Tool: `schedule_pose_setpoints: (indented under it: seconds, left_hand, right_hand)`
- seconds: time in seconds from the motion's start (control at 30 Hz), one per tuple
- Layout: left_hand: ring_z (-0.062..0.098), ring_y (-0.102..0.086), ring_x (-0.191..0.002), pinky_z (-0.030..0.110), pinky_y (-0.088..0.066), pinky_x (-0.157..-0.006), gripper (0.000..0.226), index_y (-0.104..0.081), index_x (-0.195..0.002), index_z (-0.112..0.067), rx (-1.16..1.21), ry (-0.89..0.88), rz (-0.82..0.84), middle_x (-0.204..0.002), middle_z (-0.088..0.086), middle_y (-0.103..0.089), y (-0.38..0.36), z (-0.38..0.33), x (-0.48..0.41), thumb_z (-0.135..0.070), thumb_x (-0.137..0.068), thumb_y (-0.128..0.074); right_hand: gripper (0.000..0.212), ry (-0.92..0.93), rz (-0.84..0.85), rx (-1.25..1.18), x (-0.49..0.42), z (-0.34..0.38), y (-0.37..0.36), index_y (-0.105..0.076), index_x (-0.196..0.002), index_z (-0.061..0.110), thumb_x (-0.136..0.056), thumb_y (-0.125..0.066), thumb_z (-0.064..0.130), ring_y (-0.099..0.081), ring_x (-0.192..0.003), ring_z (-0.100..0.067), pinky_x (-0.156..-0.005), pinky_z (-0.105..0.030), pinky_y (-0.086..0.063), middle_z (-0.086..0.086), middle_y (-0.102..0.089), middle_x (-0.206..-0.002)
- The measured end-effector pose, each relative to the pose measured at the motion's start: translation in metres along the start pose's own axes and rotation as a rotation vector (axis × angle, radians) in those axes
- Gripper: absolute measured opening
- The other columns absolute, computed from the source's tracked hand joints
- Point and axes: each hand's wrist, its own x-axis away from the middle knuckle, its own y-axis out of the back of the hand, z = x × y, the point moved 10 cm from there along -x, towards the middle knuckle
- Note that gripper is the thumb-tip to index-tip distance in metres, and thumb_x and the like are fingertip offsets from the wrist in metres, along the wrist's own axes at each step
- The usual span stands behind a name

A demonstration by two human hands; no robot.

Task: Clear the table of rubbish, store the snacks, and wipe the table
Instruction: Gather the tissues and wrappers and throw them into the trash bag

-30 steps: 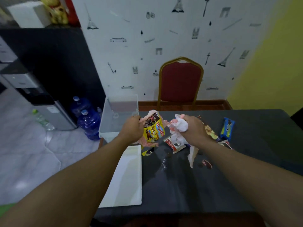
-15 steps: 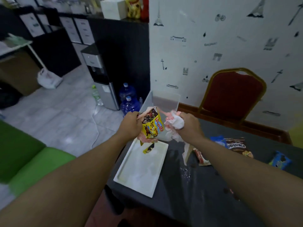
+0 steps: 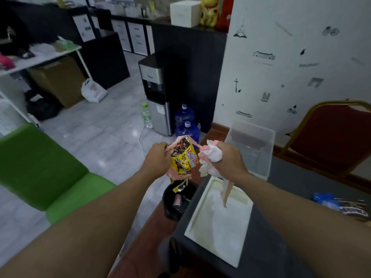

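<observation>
My left hand [image 3: 159, 157] grips a bunch of wrappers, the biggest a yellow snack wrapper [image 3: 184, 162] with pink scraps around it. My right hand [image 3: 228, 159] is closed on crumpled white and pink tissues [image 3: 210, 157], and a torn strip dangles from it over the white tray [image 3: 200, 207]. Both hands hover past the table's left edge, above a black bin [image 3: 176, 203] on the floor that holds some rubbish. A blue snack pack [image 3: 324, 199] and a brown snack pack [image 3: 353, 209] lie on the dark table [image 3: 281, 247] at the right.
A clear plastic box [image 3: 253, 145] stands at the table's far left corner. Behind the table is a red chair [image 3: 331, 135]. On the floor are a water dispenser [image 3: 156, 93], two blue water jugs [image 3: 184, 121] and a green seat [image 3: 40, 169].
Both hands lifted the rubbish off the table and carried it left, past the table edge and over the bin. The view swung left with them.
</observation>
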Motion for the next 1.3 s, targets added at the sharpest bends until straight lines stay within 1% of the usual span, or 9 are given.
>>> schedule_pose_setpoints:
  seconds: [0.1,0.2,0.4,0.5,0.67,0.8,0.93,1.07,1.3]
  left_hand:
    - [0.019,-0.044,-0.061,0.028,-0.024,-0.05,0.02,-0.055,-0.077,-0.004,-0.005,0.013,0.014,-0.076,0.014,-0.054,0.016,0.031,-0.011,-0.009,-0.093,-0.044]
    - [0.02,-0.044,-0.06,0.028,-0.024,-0.049,0.021,-0.052,-0.074,-0.008,-0.006,0.03,0.035,-0.074,0.011,-0.05,0.024,0.059,-0.021,-0.009,-0.093,-0.044]
    - [0.027,-0.047,-0.07,0.031,-0.028,-0.054,0.015,-0.052,-0.081,-0.008,-0.038,0.104,0.081,-0.083,0.014,-0.052,0.012,0.109,-0.04,-0.012,-0.094,-0.045]
    - [0.029,-0.049,-0.073,0.033,-0.032,-0.061,0.013,-0.053,-0.083,-0.008,-0.05,0.126,0.103,-0.085,0.015,-0.052,0.001,0.124,-0.052,-0.012,-0.093,-0.046]
    - [0.033,-0.052,-0.074,0.034,-0.035,-0.062,0.013,-0.052,-0.083,-0.008,-0.102,0.16,0.138,-0.084,0.016,-0.054,-0.018,0.148,-0.072,-0.015,-0.093,-0.049]
    - [0.038,-0.057,-0.08,0.035,-0.038,-0.064,0.016,-0.057,-0.089,-0.002,-0.121,0.206,0.173,-0.088,0.02,-0.058,-0.039,0.168,-0.094,-0.016,-0.093,-0.049]
    - [0.035,-0.055,-0.086,0.036,-0.039,-0.067,0.018,-0.058,-0.1,0.001,-0.101,0.26,0.229,-0.097,0.021,-0.057,-0.069,0.19,-0.11,-0.013,-0.093,-0.05]
    - [0.028,-0.05,-0.079,0.034,-0.036,-0.065,0.016,-0.056,-0.096,0.001,-0.116,0.319,0.324,-0.097,0.021,-0.058,-0.11,0.222,-0.121,-0.012,-0.091,-0.049]
    - [0.033,-0.059,-0.085,0.034,-0.041,-0.066,0.02,-0.059,-0.099,0.001,-0.092,0.416,0.48,-0.099,0.019,-0.062,-0.2,0.291,-0.138,-0.014,-0.091,-0.049]
  right_hand:
    - [0.046,-0.048,0.007,0.041,-0.016,0.012,-0.03,-0.067,-0.115,0.02,-0.081,-0.078,0.049,-0.062,-0.086,-0.021,-0.07,-0.027,-0.041,-0.002,-0.068,-0.101]
    - [0.046,-0.066,0.007,0.057,-0.026,0.024,-0.054,-0.067,-0.117,0.016,-0.081,-0.08,0.042,-0.061,-0.089,-0.023,-0.072,-0.027,-0.039,-0.007,-0.067,-0.103]
    - [0.047,-0.132,0.025,0.07,-0.046,0.026,-0.094,-0.067,-0.118,0.022,-0.082,-0.076,0.05,-0.064,-0.09,-0.025,-0.077,-0.035,-0.053,-0.007,-0.068,-0.102]
    - [0.046,-0.153,0.05,0.056,-0.059,0.019,-0.113,-0.066,-0.121,0.024,-0.083,-0.076,0.048,-0.064,-0.092,-0.026,-0.078,-0.035,-0.052,-0.007,-0.067,-0.101]
    - [0.048,-0.175,0.089,0.006,-0.083,0.0,-0.147,-0.066,-0.122,0.026,-0.08,-0.078,0.046,-0.064,-0.093,-0.03,-0.081,-0.042,-0.054,-0.008,-0.065,-0.099]
    - [0.049,-0.21,0.118,0.012,-0.102,-0.022,-0.173,-0.067,-0.121,0.02,-0.079,-0.08,0.042,-0.063,-0.093,-0.032,-0.08,-0.041,-0.053,-0.011,-0.065,-0.098]
    - [0.046,-0.281,0.146,0.009,-0.112,-0.048,-0.203,-0.066,-0.123,0.02,-0.082,-0.078,0.038,-0.06,-0.093,-0.026,-0.074,-0.029,-0.041,-0.009,-0.063,-0.1]
    - [0.042,-0.388,0.172,0.034,-0.116,-0.08,-0.24,-0.067,-0.116,0.017,-0.08,-0.08,0.036,-0.06,-0.094,-0.029,-0.074,-0.031,-0.043,-0.01,-0.063,-0.101]
    - [0.042,-0.622,0.211,0.058,-0.105,-0.153,-0.317,-0.064,-0.122,0.014,-0.084,-0.078,0.026,-0.055,-0.1,-0.029,-0.08,-0.025,-0.035,-0.002,-0.043,-0.099]
